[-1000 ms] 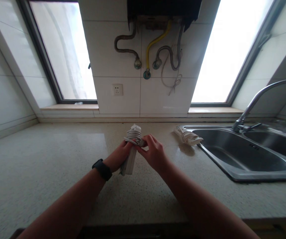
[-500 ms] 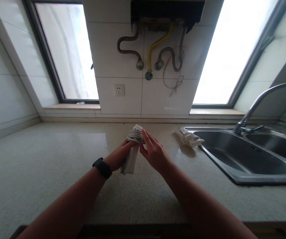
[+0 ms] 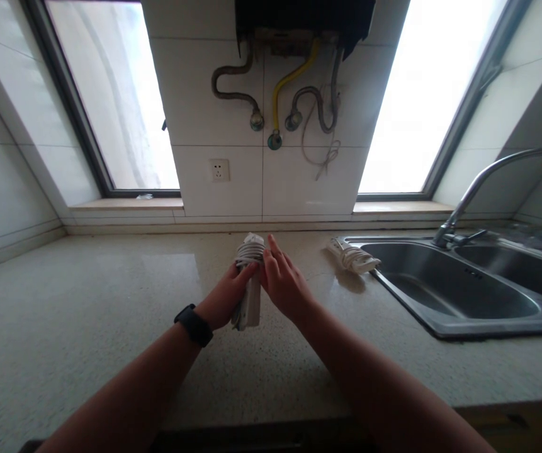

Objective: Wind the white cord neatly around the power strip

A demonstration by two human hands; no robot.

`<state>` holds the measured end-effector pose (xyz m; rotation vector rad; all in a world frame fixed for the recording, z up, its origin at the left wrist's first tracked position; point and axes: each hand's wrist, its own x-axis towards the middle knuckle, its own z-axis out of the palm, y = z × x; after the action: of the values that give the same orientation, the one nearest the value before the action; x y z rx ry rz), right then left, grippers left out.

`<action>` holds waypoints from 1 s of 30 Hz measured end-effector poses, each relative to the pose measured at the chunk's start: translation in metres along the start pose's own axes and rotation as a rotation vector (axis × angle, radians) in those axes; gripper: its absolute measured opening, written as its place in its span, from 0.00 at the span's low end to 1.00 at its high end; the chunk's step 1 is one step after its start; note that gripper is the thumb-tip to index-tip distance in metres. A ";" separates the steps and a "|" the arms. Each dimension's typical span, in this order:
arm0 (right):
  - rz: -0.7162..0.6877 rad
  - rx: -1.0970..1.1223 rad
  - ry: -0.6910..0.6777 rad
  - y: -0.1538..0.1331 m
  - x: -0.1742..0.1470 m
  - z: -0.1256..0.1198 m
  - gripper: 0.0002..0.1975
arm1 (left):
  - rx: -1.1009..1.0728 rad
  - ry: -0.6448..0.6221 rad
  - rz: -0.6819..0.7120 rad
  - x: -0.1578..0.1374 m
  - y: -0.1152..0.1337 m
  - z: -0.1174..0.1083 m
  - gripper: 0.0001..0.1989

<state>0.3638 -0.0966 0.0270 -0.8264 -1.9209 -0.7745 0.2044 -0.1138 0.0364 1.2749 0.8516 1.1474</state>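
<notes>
A white power strip [image 3: 252, 302], its white cord [image 3: 250, 253] wound in several turns round the upper end, stands tilted over the counter between my hands. My left hand [image 3: 226, 294] is closed round its middle, just below the coils, with the thumb across the front. At the right side of the coils, the fingers of my right hand [image 3: 286, 281] press against the cord, thumb tucked below and one finger raised. What lies between those fingertips is mostly hidden. A second white power strip [image 3: 354, 257], also wrapped in its cord, lies by the sink's left rim.
A steel double sink [image 3: 422, 314] with a curved faucet [image 3: 476, 182] is set into the speckled counter [image 3: 86, 333] on the right. Against the tiled wall are a socket [image 3: 220, 170], hoses and a yellow gas pipe [image 3: 275, 104] under a dark appliance [image 3: 303, 22]. Windows flank them.
The view has shifted slightly to the right. My right fingers have moved a little along the coils, and one finger now points up more. My left hand keeps its grip; the strip's tilt differs slightly.
</notes>
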 end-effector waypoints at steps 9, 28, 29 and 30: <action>-0.037 -0.029 0.066 0.005 0.000 0.001 0.13 | -0.027 0.066 -0.051 0.005 -0.010 0.001 0.36; 0.192 0.272 0.251 -0.003 0.007 0.001 0.13 | 0.092 0.171 0.068 0.008 -0.012 0.003 0.35; 0.177 0.260 0.235 -0.002 0.007 0.002 0.14 | 0.087 0.162 0.055 0.008 -0.014 0.003 0.35; 0.161 0.262 0.213 -0.001 0.006 0.002 0.14 | 0.087 0.157 0.044 0.008 -0.016 0.003 0.35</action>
<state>0.3592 -0.0941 0.0314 -0.6967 -1.6982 -0.4811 0.2120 -0.1054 0.0220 1.2919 1.0025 1.2695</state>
